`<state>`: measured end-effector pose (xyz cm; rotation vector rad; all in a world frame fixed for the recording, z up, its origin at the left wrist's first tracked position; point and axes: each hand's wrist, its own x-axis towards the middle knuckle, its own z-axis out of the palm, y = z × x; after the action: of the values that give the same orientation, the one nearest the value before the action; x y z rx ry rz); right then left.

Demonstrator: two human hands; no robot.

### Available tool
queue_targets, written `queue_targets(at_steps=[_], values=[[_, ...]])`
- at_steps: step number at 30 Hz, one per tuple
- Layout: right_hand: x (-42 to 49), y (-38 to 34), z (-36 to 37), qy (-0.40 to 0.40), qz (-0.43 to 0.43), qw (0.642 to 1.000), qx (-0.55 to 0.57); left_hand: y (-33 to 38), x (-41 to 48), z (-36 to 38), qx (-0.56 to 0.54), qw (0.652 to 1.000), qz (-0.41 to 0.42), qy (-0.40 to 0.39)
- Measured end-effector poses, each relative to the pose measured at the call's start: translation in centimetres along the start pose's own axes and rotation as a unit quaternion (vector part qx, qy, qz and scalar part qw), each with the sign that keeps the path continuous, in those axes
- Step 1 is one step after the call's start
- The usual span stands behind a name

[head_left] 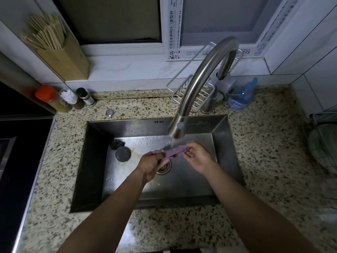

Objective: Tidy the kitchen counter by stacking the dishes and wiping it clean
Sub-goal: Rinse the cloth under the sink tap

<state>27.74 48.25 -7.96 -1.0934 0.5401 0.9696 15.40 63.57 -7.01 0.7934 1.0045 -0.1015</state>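
Note:
A purple cloth (174, 153) is stretched between both hands over the steel sink (94, 161), directly under water running from the curved faucet (193, 92). My left hand (151, 165) grips the cloth's left end above the drain. My right hand (196, 156) pinches its right end with the fingertips. The speckled granite counter (264, 152) surrounds the sink. Dishes sit at the far right edge in a rack (322, 143), mostly cut off.
A round sink plug (122, 153) and a dark scrubber (117, 143) lie in the sink's left part. Sauce bottles (60, 99) stand at the back left under a chopstick holder (60, 57). A wire rack (189, 94) and blue bottle (240, 96) stand behind the faucet. A stove (16, 152) lies left.

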Motion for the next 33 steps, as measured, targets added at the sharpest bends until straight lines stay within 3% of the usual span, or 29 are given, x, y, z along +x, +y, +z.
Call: queue_targets(at_steps=[4,16,21,30,33], values=[[0.0,0.3,-0.4,0.040,0.013,0.994,0.101,-1.1,0.0,0.7,-0.031,0.999,-0.004,-0.014],[-1.6,-2.0,-1.5,0.071,-0.023,0.983,0.167,-0.2,1.4,3.3,-0.102,0.993,-0.001,-0.058],[-0.7,-1.4,-2.8,0.083,0.004,0.990,0.114,-0.1,1.2,3.6,-0.070,0.994,0.006,-0.080],[0.5,1.7,-2.6,0.053,0.208,0.976,-0.028,-0.6,-0.6,-0.7,0.014,0.999,-0.004,-0.050],[0.5,2.3,-1.3,0.060,0.195,0.978,-0.043,-0.9,-1.7,-2.1,-0.007,0.999,-0.010,-0.037]])
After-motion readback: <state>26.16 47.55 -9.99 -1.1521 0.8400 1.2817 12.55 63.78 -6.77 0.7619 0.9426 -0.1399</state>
